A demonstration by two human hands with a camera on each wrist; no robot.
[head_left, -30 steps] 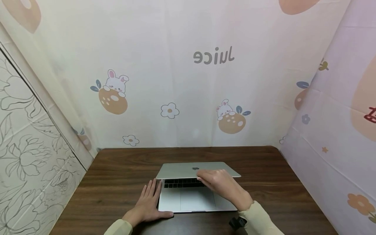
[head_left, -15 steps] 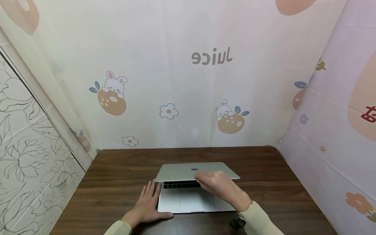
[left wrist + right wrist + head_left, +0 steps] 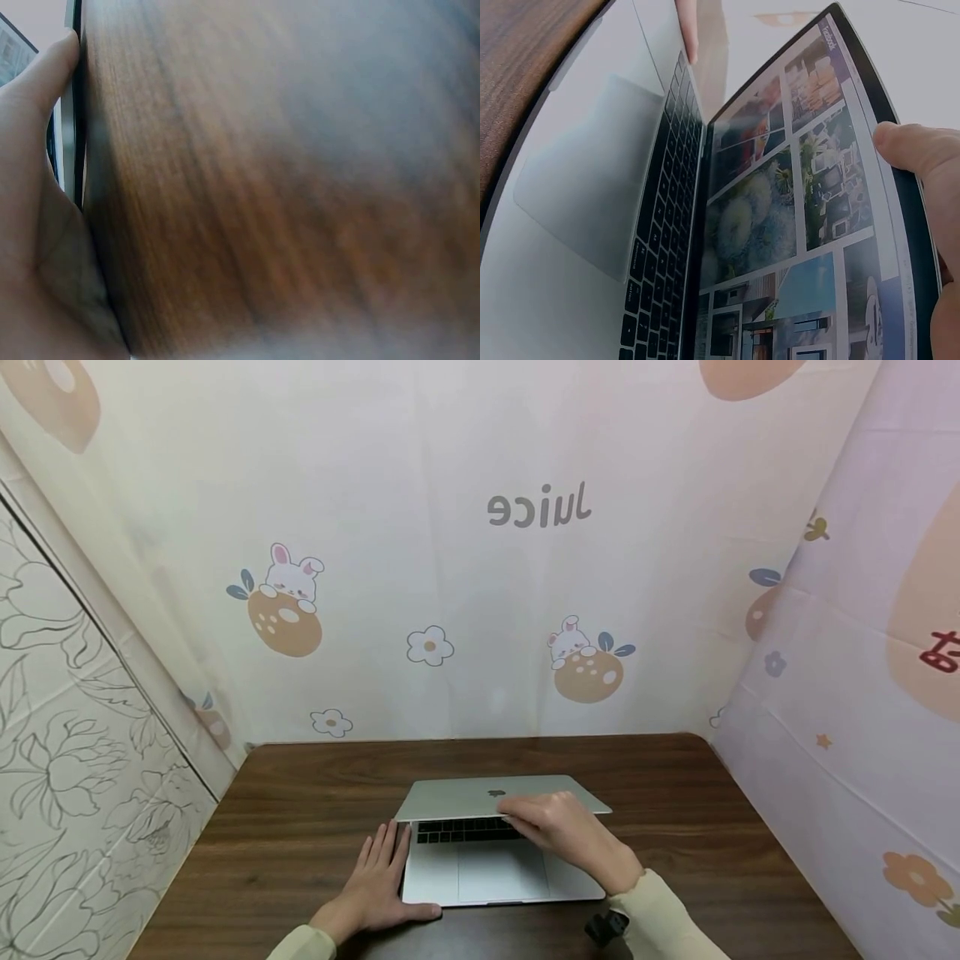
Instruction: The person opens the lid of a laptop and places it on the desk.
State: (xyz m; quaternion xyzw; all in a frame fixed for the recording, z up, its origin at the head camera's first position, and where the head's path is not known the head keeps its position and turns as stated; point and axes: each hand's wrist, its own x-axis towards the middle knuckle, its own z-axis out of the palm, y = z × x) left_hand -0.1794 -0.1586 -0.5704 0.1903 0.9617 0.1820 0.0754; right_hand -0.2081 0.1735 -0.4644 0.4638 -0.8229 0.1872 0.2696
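A silver laptop (image 3: 502,877) lies on the table with its lid (image 3: 450,795) tilted partway over the keyboard (image 3: 465,832). My right hand (image 3: 566,831) pinches the middle of the lid's free edge. In the right wrist view its thumb (image 3: 911,146) presses the screen's dark bezel, and the lit screen (image 3: 754,217) shows rows of photos. My left hand (image 3: 375,885) rests at the base's left side, fingers straight on the wood, with the thumb reaching to the front corner. The left wrist view shows that thumb (image 3: 52,67) against the laptop's edge (image 3: 73,142).
The brown wooden table (image 3: 300,827) extends around the laptop. Behind it hangs a pale printed curtain (image 3: 450,568), with more printed cloth at both sides. A small black device (image 3: 606,928) sits at the right wrist, by the pale yellow sleeve (image 3: 667,918).
My right hand and the lid's free edge dipped slightly half a second ago and stand a touch higher again now. The left hand stays in place. The head view has shifted a little.
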